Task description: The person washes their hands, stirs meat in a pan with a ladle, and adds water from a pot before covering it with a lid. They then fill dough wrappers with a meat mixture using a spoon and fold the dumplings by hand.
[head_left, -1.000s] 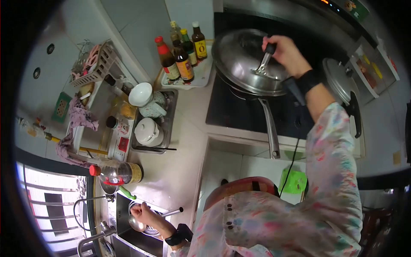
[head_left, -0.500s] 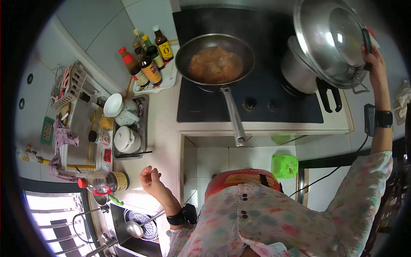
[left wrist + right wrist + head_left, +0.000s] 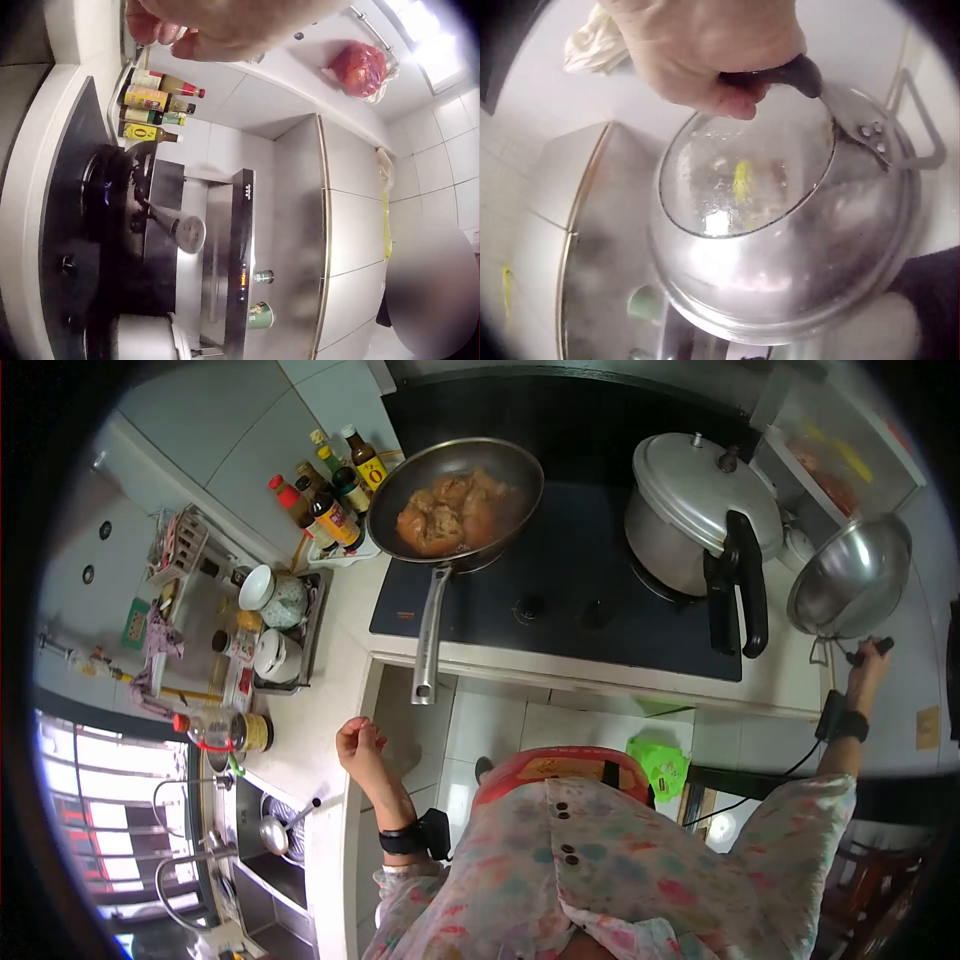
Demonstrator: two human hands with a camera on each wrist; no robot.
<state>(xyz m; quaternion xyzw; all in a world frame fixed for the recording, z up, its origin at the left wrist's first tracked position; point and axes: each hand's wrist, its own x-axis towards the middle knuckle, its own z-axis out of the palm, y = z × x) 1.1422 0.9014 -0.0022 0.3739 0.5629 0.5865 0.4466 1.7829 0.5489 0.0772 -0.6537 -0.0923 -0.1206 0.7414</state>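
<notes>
Clock face laid over the head view, hub at its centre.

Frying pan (image 3: 500, 455) at 12 o'clock, on the hob (image 3: 560, 605); handle (image 3: 428, 650) points roughly to 6. Browned chunks of meat (image 3: 440, 520) inside, glossy, a little liquid about them. Left wrist view gives a small bluish glow at the burner (image 3: 94, 187) near the pan; likely a lit flame.

Domed steel lid (image 3: 855, 575) off the pan, between 2 and 3 o'clock, tilted, to the right of the pressure cooker (image 3: 700, 495). Right hand (image 3: 868, 668) at 3, fingers curled round the lid's black handle (image 3: 802, 75). Right wrist view shows the glass window (image 3: 750, 165), wet-spotted. Whether the rim bears on anything: cannot tell.

Left hand (image 3: 362, 750) near 8 o'clock, in front of the counter edge; fingers loosely bent, nothing seen in them.

Sauce bottles (image 3: 335, 510) grouped at 11. Ladle (image 3: 274, 834) between 7 and 8, at the sink (image 3: 275, 875). White lidded pot (image 3: 277, 657) at 9, in the dish tray.

Step in hand, as I judge it: pan uncovered, lid held aside. Putting the lid down would call for a firm handle grip, level control of the wet glass, and room from the cooker's long black handle. Reaching the food would call for a utensil; the ladle lies on the left hand's side.
</notes>
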